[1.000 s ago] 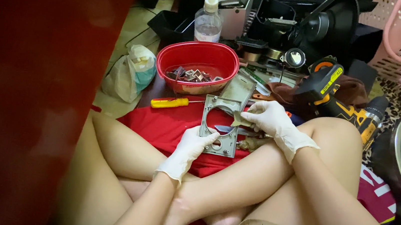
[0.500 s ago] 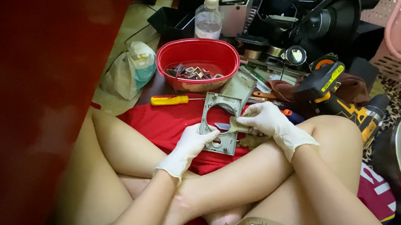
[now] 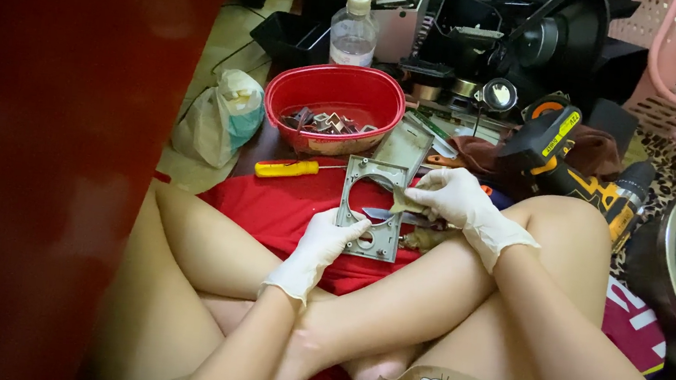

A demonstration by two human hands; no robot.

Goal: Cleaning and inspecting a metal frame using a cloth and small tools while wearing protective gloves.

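**A:** What sits around the work, biggest things first?

**B:** A red cloth (image 3: 285,209) lies over the person's lap and the floor, under everything in hand. Beyond the fingertips stands a red bowl (image 3: 335,106) of small metal bits, and a yellow cordless drill (image 3: 578,171) lies off past the right hand's knuckles. A yellow-handled screwdriver (image 3: 294,168) rests on the cloth just beyond the left fingers.

**B:** And the piece itself?

**A:** A grey metal plate (image 3: 373,209) with a round opening, held tilted over the cloth between both gloved hands. The left hand (image 3: 325,244) pinches its lower near corner, fingers closed on the edge. The right hand (image 3: 454,201) is wrapped around a small knife (image 3: 393,217), whose blade lies across the plate just under the opening; its fingertips also press something small and tan against the frame, which cannot be made out.

**B:** So which step is this?

**A:** It looks like scraping or prying at the plate's inner edge. The next stroke would call for a firm left-hand grip and the blade kept angled away from the thumb.
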